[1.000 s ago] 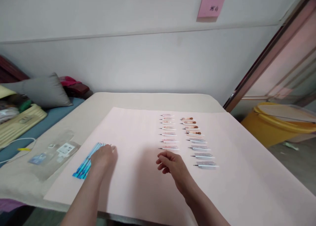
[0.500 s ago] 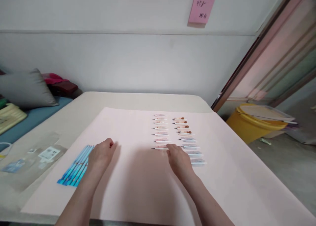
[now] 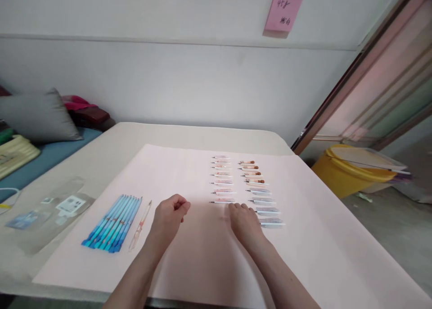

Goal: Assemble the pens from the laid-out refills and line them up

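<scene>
Lying beside right hand [image 3: 245,220]: pink pen [image 3: 220,202]

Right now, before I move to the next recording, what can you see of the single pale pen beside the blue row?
The pale pen is slim and looks like clear plastic, with pinkish-orange patches along its barrel and a narrow, pointed far end. It lies flat and slanted on the pale pink sheet, between the blue pens and the left hand, apart from both. Any finer print is too small to read.
</scene>
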The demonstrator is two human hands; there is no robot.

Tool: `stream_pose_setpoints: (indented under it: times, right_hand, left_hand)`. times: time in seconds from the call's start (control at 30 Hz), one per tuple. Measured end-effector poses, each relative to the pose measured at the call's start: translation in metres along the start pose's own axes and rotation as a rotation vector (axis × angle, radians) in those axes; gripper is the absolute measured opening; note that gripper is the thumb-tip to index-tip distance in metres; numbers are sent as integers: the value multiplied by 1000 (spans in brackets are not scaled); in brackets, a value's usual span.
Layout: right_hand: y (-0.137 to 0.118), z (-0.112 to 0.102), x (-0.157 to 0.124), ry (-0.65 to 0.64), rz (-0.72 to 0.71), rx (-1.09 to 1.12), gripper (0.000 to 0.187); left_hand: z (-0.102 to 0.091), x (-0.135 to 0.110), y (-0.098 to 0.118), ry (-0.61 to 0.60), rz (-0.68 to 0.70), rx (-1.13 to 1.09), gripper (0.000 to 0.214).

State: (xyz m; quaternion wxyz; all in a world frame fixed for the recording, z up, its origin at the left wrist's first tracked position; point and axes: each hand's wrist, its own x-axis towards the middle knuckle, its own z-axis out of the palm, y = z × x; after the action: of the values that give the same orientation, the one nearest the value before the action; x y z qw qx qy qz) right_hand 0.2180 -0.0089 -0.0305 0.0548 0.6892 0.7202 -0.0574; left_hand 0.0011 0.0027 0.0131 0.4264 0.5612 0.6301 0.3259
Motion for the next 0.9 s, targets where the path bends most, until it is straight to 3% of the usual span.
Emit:
stream_pose_setpoints:
  times: [0.1,0.17,0.23,0.33,0.5,0.67,0.77,0.83,0.9]
  right_hand:
    - [-1,1,-2,-55,-15,14,27]
    - [-1,1,-3,-79,-27,26,23]
    - [-1,1,-3,-92,-35,39,21]
    - [-3,0,-4,-89,-40,59,22]
    - [-21,-1,-10,-77,-135,216,16]
    - [-31,-4,-12,-52,-233,478,15]
    - [-20,-5,-7,37,-106,415,20]
    - [-9,-4,-3,117,13,260,18]
    - [-1,-1,0,114,81,117,20]
  left_hand:
    - [16,-9,-2,-131,-208,-556,14]
    - [30,-15,-5,-167,-413,-803,16]
    - [44,-21,-9,-169,-570,-934,21]
    - [63,-29,-13,-178,-665,-990,22]
    - [81,-35,-19,-169,-667,-1005,15]
    - [81,-31,-24,-104,-589,-1019,8]
    - [75,-27,-22,-43,-586,-1027,8]
    - [70,-25,-20,-28,-574,-1026,9]
    - [65,-23,-19,-25,-569,-1029,9]
